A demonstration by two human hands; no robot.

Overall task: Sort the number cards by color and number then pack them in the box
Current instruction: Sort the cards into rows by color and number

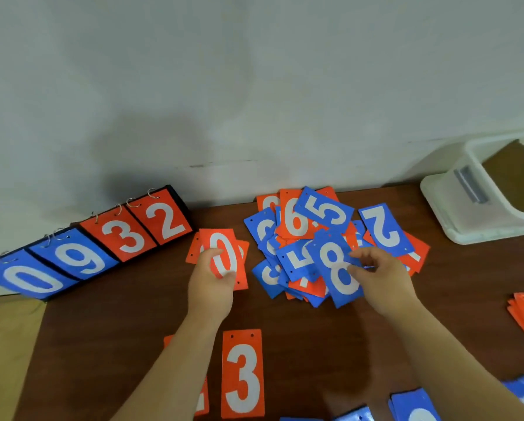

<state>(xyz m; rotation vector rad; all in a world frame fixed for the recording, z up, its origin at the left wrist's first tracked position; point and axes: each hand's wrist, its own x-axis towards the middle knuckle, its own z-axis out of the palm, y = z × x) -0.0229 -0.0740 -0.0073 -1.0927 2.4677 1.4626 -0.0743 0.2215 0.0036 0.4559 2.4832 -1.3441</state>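
Two hands sort: my left hand (pixel 213 279) grips matched orange 0s (pixel 224 256) clear of the mixed pile (pixel 294 223), my right hand (pixel 379 278) pinches the blue 8 (pixel 333 262) atop it, ready to lift, while the box (pixel 455 208) stands open far right.

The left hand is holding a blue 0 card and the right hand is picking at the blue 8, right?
Not quite. In the head view, the 0 card held by the left hand is orange, not blue. The right hand is indeed pinching the blue 8.
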